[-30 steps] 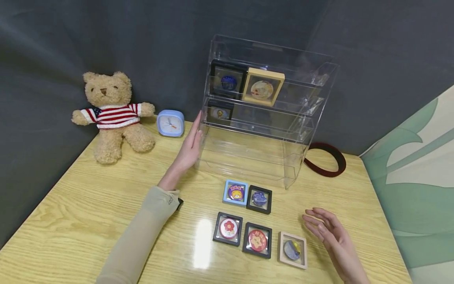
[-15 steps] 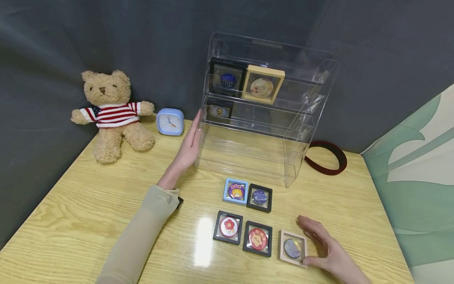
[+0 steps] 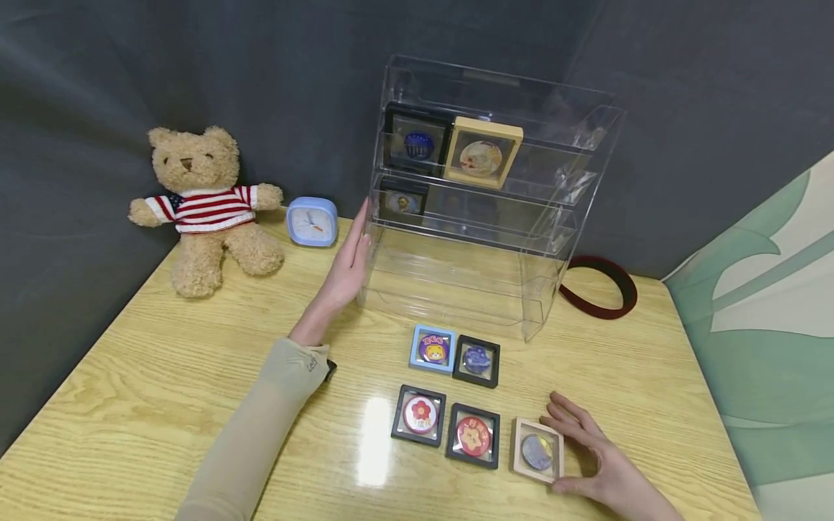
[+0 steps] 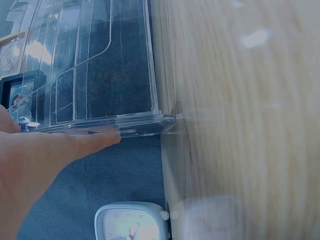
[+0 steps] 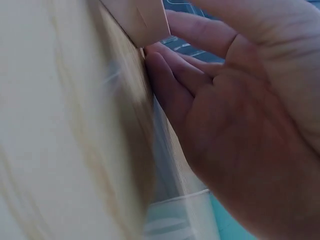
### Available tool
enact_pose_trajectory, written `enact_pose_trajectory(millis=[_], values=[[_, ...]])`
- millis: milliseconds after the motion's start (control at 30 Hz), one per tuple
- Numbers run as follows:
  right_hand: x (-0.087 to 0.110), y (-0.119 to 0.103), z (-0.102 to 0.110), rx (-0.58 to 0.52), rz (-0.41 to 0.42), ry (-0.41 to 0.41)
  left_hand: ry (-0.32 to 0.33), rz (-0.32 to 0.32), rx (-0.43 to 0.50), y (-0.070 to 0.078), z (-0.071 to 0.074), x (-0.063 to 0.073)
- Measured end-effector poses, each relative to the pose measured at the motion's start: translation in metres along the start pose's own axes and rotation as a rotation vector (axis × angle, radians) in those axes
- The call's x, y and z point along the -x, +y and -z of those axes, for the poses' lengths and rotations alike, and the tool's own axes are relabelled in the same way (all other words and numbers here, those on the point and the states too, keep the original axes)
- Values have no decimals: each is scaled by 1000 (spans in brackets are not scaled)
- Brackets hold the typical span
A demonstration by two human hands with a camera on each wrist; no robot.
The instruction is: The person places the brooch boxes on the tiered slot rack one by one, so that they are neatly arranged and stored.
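My right hand (image 3: 602, 463) grips a small beige square display frame (image 3: 537, 452) by its right side, thumb at the near corner and fingers at the far one. Inside it sits a round grey-blue and yellow badge. In the right wrist view the frame's pale edge (image 5: 142, 22) shows between thumb and fingers, close over the table. With fingers straight, my left hand (image 3: 345, 278) rests flat against the left side of a clear acrylic tiered rack (image 3: 456, 286). The rack bears a black frame (image 3: 417, 141), a yellow frame (image 3: 483, 153) and a smaller black frame (image 3: 402, 202).
On the table lie a blue frame (image 3: 433, 349) and black frames with a purple badge (image 3: 477, 359), a flower badge (image 3: 420, 414) and a star badge (image 3: 473, 435). A teddy bear (image 3: 202, 210), a blue clock (image 3: 313, 222) and a dark red band (image 3: 599, 287) stand around the rack.
My right hand has come left and down from beside the beige frame and closed on its right side. The left hand stays against the rack.
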State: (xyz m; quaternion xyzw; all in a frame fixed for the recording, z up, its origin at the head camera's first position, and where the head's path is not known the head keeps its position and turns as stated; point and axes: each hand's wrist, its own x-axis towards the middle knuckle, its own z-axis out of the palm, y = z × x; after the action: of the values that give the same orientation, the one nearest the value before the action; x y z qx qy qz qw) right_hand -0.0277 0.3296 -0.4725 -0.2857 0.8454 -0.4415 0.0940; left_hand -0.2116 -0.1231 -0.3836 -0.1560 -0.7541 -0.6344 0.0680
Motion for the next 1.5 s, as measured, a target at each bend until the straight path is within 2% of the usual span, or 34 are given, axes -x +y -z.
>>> enact_pose_trajectory(millis=[233, 400, 467, 567, 733, 900, 1000, 1133, 1367, 1500], values=[[-2, -2, -2, -13, -45, 72, 3, 4, 3, -1, 1, -1], [-3, -6, -2, -5, -168, 133, -1, 2, 4, -1, 1, -1], [-3, -8, -3, -44, -216, 142, 0, 1, 5, 0, 1, -1], [-3, -8, -3, -111, -237, 158, -1, 6, 7, 0, 1, 0], [-4, -7, -2, -181, -182, 199, 2, 7, 3, -4, 0, 0], [-4, -4, -1, -219, -92, 234, 15, -19, -3, -27, 0, -7], [-4, -2, 2, -202, -61, 260, 20, -47, -8, -40, -1, -11], [-5, -2, 5, -213, -20, 297, 20, -66, -13, -44, -1, -12], [-9, -3, 10, -203, -16, 346, 13, -21, -2, -42, -2, -15], [-14, -3, 15, -246, 7, 375, 20, -30, -15, -42, -1, -13]])
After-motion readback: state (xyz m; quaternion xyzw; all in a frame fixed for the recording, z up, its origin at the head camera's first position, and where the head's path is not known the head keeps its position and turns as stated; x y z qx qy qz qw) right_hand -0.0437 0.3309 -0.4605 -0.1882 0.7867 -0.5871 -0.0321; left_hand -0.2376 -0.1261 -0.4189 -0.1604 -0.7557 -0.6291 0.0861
